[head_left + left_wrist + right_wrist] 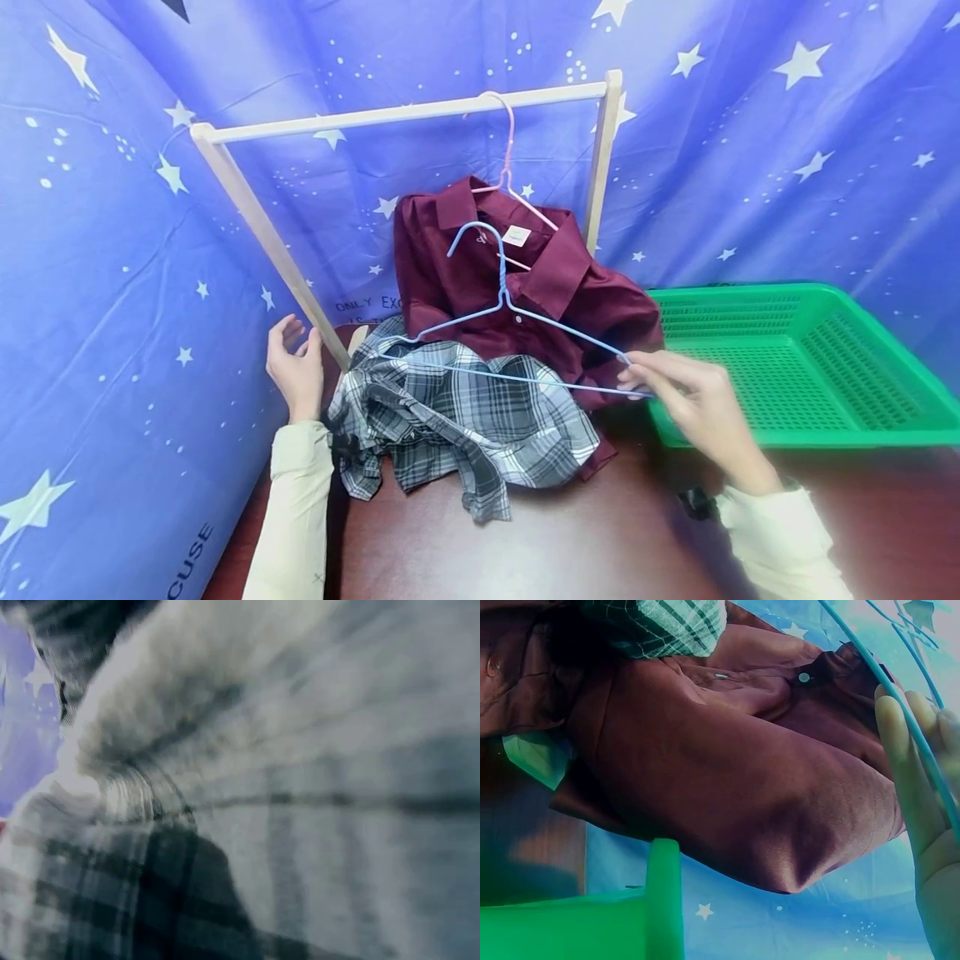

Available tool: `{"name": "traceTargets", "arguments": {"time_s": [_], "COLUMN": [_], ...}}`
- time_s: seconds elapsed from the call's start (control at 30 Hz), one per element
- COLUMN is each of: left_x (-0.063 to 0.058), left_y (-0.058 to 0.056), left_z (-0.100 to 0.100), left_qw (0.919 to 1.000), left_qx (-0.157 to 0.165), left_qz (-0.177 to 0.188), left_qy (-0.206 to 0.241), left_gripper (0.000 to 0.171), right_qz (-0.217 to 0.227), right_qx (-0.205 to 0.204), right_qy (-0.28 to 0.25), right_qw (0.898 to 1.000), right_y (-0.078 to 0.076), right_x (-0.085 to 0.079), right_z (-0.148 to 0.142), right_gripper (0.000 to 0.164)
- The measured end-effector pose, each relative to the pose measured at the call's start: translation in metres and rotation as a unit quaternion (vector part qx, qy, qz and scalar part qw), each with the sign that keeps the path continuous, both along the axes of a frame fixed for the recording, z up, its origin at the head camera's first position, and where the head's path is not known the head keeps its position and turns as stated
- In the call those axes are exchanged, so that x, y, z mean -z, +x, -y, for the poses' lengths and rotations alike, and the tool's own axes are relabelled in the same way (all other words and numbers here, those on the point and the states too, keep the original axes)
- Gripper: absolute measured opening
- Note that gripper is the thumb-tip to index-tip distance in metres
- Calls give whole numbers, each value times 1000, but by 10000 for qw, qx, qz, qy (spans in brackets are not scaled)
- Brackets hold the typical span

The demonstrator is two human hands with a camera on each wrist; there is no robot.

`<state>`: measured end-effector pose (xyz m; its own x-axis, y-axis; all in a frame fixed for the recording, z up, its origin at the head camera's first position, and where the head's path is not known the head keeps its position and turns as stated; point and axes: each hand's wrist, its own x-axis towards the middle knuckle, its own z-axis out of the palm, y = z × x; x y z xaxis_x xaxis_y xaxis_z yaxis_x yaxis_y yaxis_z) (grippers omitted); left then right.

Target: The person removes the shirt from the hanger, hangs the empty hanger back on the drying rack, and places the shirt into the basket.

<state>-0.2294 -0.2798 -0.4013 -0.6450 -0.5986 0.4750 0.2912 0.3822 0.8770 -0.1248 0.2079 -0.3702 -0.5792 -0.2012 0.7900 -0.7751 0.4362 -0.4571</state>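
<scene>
My right hand (686,400) pinches the right end of a blue wire clothes hanger (562,327), its hook pointing up. The hanger's left end lies at the upper part of a grey plaid shirt (487,417); whether it is inside the cloth I cannot tell. My left hand (296,371), fingers loosely bent and holding nothing visible, is beside the shirt, close to the rack's left post. Blurred plaid cloth (337,847) fills most of the left wrist view. In the right wrist view, the blue hanger (919,739) crosses in front of my fingers (895,727).
Behind the plaid shirt, a maroon shirt (442,250) hangs on a pink hanger (510,142) from a wooden rack (337,122). A green plastic basket (810,437) stands at the right on the brown table (540,550). A star-patterned blue curtain (720,167) surrounds the table.
</scene>
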Motion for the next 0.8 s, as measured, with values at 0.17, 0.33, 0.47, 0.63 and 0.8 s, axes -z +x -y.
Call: {"name": "traceTargets", "arguments": {"time_s": [0.17, 0.33, 0.47, 0.63, 0.8], "left_x": [-5, -9, -10, -8, -7], "left_y": [-9, -17, -23, -29, -32], "left_z": [5, 5, 5, 4, 4], "left_qw": [9998, 9992, 9987, 9969, 9957], "left_qx": [-50, -1, -80, -398, -513], "left_qz": [177, 388, 422, 398, 377], "left_qy": [43, -115, -280, -545, -670], "left_gripper": [42, 42, 37, 29, 25], "right_qz": [-5, -21, -21, -94, -166], "right_qx": [-22, -4, -114, -123, -56], "right_qy": [14, 34, 29, 56, 53], "right_qw": [10000, 10000, 9999, 9999, 9998], "right_y": [-1, -2, -3, -3, -5], "right_x": [1, 1, 0, -1, -2], "right_z": [1, 2, 5, 9, 12], "right_gripper": [46, 45, 44, 43, 44]}}
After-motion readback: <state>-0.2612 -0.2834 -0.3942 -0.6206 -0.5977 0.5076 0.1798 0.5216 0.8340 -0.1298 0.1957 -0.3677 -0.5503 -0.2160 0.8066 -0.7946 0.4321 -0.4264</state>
